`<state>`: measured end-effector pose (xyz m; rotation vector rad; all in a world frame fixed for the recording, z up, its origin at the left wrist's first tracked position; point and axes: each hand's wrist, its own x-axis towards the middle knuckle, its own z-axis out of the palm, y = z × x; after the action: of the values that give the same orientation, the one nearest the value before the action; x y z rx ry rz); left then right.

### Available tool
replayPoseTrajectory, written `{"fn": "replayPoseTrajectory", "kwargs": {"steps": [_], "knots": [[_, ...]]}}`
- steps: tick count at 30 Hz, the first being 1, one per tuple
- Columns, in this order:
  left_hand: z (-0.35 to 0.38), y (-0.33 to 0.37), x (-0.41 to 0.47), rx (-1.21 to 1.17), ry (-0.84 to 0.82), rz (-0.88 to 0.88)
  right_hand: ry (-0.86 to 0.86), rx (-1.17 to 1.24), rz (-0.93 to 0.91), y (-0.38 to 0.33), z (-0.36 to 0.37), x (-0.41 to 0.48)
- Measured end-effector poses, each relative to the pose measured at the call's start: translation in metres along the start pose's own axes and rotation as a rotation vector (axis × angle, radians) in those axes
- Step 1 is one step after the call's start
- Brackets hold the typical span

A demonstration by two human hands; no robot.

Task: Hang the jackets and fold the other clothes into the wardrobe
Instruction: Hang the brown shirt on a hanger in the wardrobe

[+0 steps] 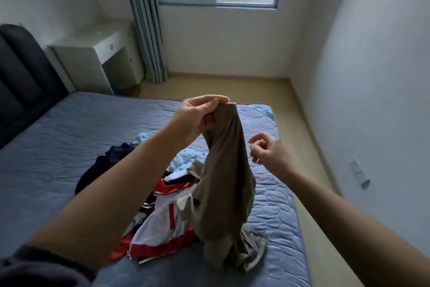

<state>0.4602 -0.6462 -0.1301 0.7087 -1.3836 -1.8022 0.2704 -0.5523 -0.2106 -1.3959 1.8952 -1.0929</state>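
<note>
My left hand [197,115] pinches the top edge of an olive-brown garment [226,184] and holds it up over the bed, its lower end trailing on the mattress. My right hand [271,153] hovers just right of the cloth with fingers loosely curled, holding nothing. Under the hanging garment lies a heap of clothes: a white and red jacket [162,224], a light blue piece [183,158] and a dark navy piece [104,165]. No wardrobe is in view.
The blue quilted bed [58,137] fills the lower left, with a dark headboard [21,77] at the left. A white desk [93,61] and grey curtain [149,37] stand by the window. Bare floor [232,89] runs along the bed's far and right sides.
</note>
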Motion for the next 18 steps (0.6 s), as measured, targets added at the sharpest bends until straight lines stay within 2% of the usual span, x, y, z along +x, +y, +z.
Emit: {"fn": "replayPoseTrajectory", "kwargs": {"steps": [3,6,8,11,13,14,16,18], "knots": [[0.023,0.036,0.001,-0.063,-0.070,0.095,-0.071,0.315,-0.025,-0.026,-0.003,-0.015],[0.044,0.069,0.007,0.042,-0.086,0.228,-0.081,0.355,-0.092,-0.045,-0.007,-0.014],[0.057,0.086,0.008,0.316,-0.040,0.409,-0.029,0.346,-0.126,-0.056,-0.012,-0.009],[0.068,0.106,0.009,0.862,0.102,0.793,0.076,0.195,-0.189,-0.072,-0.021,0.001],[0.069,0.116,0.008,1.030,0.210,1.021,0.114,0.164,-0.195,-0.081,-0.025,0.007],[0.068,0.120,0.009,1.067,0.250,1.091,0.126,0.263,-0.162,-0.086,-0.028,0.008],[0.062,0.127,0.010,1.130,0.314,1.118,0.172,0.483,-0.106,-0.096,-0.035,0.008],[0.058,0.130,0.011,1.197,0.371,1.065,0.283,0.439,-0.193,-0.104,-0.043,0.007]]}}
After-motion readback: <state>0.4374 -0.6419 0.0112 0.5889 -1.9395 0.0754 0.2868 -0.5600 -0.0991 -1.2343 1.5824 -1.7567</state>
